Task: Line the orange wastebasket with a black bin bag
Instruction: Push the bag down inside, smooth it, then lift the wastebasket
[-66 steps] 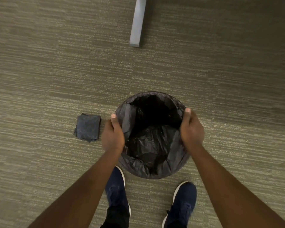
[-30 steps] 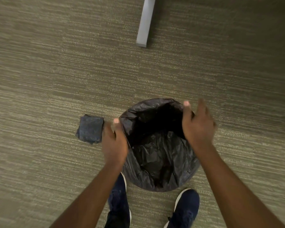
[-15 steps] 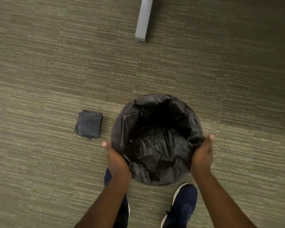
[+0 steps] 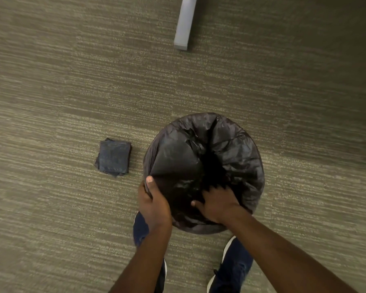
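The black bin bag (image 4: 230, 144) covers the round wastebasket on the carpet so fully that none of its orange shows. The plastic is draped over the rim and sags into a dark hollow in the middle. My left hand (image 4: 153, 203) grips the near-left rim, thumb on top of the bag. My right hand (image 4: 217, 200) reaches into the opening from the near side, fingers spread and pressing on the plastic; its fingertips are lost in the dark hollow.
A folded stack of black bags (image 4: 114, 156) lies on the carpet just left of the basket. A grey furniture leg (image 4: 184, 24) stands at the far end of the floor. My two dark blue shoes (image 4: 234, 265) are right below the basket.
My right hand has left the right rim and gone into the bag's opening. My left hand has stayed at the near-left rim. The bag's mouth now sags more shut over the top.
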